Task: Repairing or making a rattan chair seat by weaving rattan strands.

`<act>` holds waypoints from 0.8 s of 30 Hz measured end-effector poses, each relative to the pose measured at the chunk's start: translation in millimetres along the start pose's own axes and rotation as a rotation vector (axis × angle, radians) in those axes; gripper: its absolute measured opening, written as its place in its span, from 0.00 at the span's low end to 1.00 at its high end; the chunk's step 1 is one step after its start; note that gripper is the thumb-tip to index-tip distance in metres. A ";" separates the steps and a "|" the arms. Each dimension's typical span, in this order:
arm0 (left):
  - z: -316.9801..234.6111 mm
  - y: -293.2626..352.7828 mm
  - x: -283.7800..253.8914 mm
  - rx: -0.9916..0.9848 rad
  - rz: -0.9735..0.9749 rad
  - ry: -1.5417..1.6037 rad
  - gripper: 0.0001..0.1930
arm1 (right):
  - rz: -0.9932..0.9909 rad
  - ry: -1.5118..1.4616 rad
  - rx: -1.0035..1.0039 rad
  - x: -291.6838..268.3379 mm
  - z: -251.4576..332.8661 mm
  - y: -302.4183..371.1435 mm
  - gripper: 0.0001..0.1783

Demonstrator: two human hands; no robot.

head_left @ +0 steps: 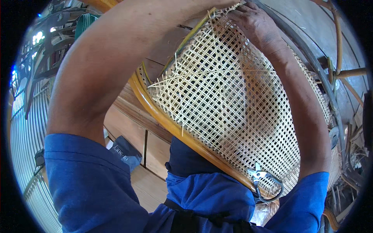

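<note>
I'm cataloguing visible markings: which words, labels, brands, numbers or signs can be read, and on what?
Pale lettering on the dark grey-blue item beside the left sleeve: present, but I won't copy it.
I can make out none elsewhere, including the woven cane panel and cutters.

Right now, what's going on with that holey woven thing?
Someone in a blue shirt has their right hand at the top edge of a woven cane panel. Their left arm reaches up too, but that hand is out of view. A curved wooden rim runs along the panel's lower edge, and dark-handled clippers lie near it.
</note>
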State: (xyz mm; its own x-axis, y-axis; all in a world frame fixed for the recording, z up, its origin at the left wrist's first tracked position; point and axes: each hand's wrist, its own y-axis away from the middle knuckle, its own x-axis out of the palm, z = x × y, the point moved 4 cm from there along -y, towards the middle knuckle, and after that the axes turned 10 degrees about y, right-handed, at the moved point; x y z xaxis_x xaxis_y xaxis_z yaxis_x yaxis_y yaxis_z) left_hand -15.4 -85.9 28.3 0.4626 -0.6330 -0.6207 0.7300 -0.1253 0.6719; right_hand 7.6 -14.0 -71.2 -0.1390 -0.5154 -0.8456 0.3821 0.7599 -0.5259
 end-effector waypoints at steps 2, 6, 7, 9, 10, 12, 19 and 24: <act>12.2 11.2 -6.3 0.053 0.065 -0.119 0.15 | 0.060 0.024 0.060 4.3 -2.4 2.3 0.08; 25.3 17.7 3.2 0.031 -0.078 0.252 0.17 | 0.219 -0.115 0.240 -3.2 -2.4 0.2 0.09; 25.7 18.1 5.9 -0.031 -0.249 0.268 0.18 | 0.234 -0.108 0.250 -2.7 -4.8 2.5 0.09; 46.6 36.6 8.2 -0.032 -0.295 0.227 0.17 | 0.357 -0.259 0.332 -0.7 3.8 -19.7 0.10; 46.0 33.4 7.2 0.024 -0.378 0.229 0.17 | 0.364 -0.253 0.337 12.4 -6.0 -11.6 0.10; 55.1 35.5 5.1 0.157 -0.306 0.410 0.17 | -0.428 -0.514 -0.033 4.1 -11.0 -2.4 0.10; 39.6 30.4 0.8 -0.233 -0.128 0.112 0.17 | 0.306 -0.352 0.292 24.7 -21.0 -5.5 0.10; 32.9 35.4 -8.1 -0.088 -0.227 0.053 0.15 | 0.414 -0.353 0.403 36.3 -40.5 7.8 0.11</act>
State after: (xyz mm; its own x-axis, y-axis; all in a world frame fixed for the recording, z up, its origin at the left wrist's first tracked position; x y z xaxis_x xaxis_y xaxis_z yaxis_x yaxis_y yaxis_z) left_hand -9.9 -110.3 70.4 0.3056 -0.5547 -0.7739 0.8582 -0.1916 0.4762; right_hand -31.5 -10.7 -109.6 0.3730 -0.3638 -0.8536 0.6598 0.7508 -0.0317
